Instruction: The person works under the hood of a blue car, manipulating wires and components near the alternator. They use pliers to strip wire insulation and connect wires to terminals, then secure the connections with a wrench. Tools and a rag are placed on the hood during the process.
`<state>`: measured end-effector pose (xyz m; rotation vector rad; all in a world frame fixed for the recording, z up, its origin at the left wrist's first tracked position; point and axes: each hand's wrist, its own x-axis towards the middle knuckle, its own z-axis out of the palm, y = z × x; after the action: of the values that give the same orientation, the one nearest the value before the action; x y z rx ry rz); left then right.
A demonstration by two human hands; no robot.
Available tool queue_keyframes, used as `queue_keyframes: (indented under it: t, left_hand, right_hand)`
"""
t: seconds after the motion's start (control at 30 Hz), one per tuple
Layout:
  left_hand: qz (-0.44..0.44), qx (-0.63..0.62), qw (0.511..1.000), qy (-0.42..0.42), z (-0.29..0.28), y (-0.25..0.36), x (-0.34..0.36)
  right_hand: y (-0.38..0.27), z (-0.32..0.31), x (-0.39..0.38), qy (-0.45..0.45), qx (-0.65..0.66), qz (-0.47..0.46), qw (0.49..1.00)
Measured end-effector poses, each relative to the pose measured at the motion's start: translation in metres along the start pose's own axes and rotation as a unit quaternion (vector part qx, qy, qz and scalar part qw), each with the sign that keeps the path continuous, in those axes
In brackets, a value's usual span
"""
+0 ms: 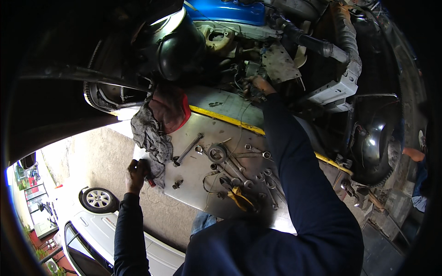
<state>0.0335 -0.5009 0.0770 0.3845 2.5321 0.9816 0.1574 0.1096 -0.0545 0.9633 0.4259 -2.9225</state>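
Exposed engine point(225, 13) with a blue top, at the far side of a grey metal desk point(184, 171); pale ground point(103, 149) and a parked white car point(99, 230) lie to the left. One person's right grip point(262, 85) reaches past the desk's yellow edge point(230, 121) to a small engine part point(251, 69) just beyond its fingers; whether it is closed on the part cannot be told. Close beyond, slightly right, is a flat metal plate point(281, 63). Engine parts crowd this grip. The left grip point(136, 171), fingers bent, is at the desk's left edge, beside a grey rag point(149, 129); too dark to tell if it holds anything. Right of it is some bare desktop, then wrenches point(217, 153) and yellow-handled pliers point(243, 200). Left of it, the ground is open.
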Motion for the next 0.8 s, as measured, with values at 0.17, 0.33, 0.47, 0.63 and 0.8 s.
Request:
queue_keyframes:
  t: [0.17, 0.33, 0.47, 0.63, 0.8]
  left_hand:
    - [-0.012, 0.021, 1.000, 0.001, -0.002, 0.000, 0.001]
    - [-0.001, -0.015, 1.000, -0.004, 0.000, 0.002, 0.001]
    - [0.027, 0.009, 1.000, 0.001, 0.000, 0.006, -0.001]
    - [0.002, 0.030, 1.000, -0.002, -0.002, 0.004, 0.000]
    - [0.000, 0.049, 0.999, 0.006, -0.001, -0.001, 0.001]
  right_hand:
    - [0.000, -0.005, 0.000, 0.047, -0.020, -0.037, 0.998]
    - [-0.001, 0.001, -0.006, 0.027, -0.049, -0.026, 0.998]
    - [0.000, 0.009, -0.015, 0.040, -0.067, -0.029, 0.997]
    - [0.002, 0.019, -0.022, 0.062, -0.046, -0.030, 0.997]
    - [0.002, 0.022, -0.020, 0.084, -0.068, -0.025, 0.994]
